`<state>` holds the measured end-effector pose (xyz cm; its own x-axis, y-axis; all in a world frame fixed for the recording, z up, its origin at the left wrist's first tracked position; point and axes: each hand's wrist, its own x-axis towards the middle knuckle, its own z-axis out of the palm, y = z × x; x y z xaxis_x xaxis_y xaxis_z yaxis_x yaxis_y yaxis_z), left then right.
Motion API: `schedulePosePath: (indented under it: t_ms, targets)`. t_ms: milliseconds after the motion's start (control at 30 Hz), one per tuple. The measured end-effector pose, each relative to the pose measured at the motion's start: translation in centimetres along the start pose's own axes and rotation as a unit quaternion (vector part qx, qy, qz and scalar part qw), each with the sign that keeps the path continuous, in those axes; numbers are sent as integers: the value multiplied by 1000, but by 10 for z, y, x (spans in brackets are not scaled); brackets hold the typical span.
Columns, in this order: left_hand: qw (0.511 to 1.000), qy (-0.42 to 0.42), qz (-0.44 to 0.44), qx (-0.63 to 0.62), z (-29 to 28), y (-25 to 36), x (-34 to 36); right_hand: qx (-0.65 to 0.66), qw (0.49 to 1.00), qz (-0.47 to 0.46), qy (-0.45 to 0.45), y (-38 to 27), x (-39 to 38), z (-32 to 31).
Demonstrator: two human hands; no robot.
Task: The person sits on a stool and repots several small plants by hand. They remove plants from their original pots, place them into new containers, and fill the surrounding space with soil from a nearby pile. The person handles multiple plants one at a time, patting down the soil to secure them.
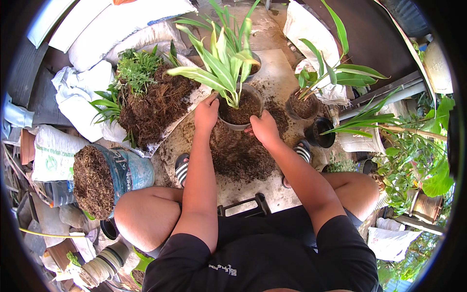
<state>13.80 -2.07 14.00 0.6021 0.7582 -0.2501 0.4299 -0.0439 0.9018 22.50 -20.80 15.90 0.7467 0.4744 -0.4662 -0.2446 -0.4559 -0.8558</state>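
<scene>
We hold the pot [242,109] with both hands: left hand [206,115] curled on its rim, right hand [264,128] probably gripping its side. Soil [242,155] lies below them.

— What's at the left of the frame?
— A blue bucket [124,170] of brown fibre, tipped over, below white sacks [82,95].
— And right?
— A small black pot [318,132] beside another potted plant [305,100].

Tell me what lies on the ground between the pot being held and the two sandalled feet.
In the head view, a dark pile of loose coir soil covers the concrete between the pot and the feet; both hands grip the pot's rim.
</scene>
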Motion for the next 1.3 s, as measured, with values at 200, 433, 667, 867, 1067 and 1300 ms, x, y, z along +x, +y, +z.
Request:
schedulePosePath:
  t_ms: [200, 433, 667, 867, 1067, 1300]
  targets:
    - [999, 10, 39, -32, 1, 15, -18, -135, 990, -38, 6, 7, 29, -31]
    - [979, 17, 198, -32, 7, -8, -3, -130, 985, -72, -91, 5, 54, -57]
    - [980, -111, -103, -132, 53, 15, 29, 189, 978, 81, 45, 41, 61, -48]
    - [960, -166, -128, -187, 134, 2, 76, 265, 949, 108, 128, 51, 122, -56]
    - [967, -197, -116, -108, 214, -12, 143, 160, 959, 103, 211, 91, 232, -74]
    - [969, -211, -105, -76, 272, -48, 210, 201, 931, 193, 235, 90, 286, -74]
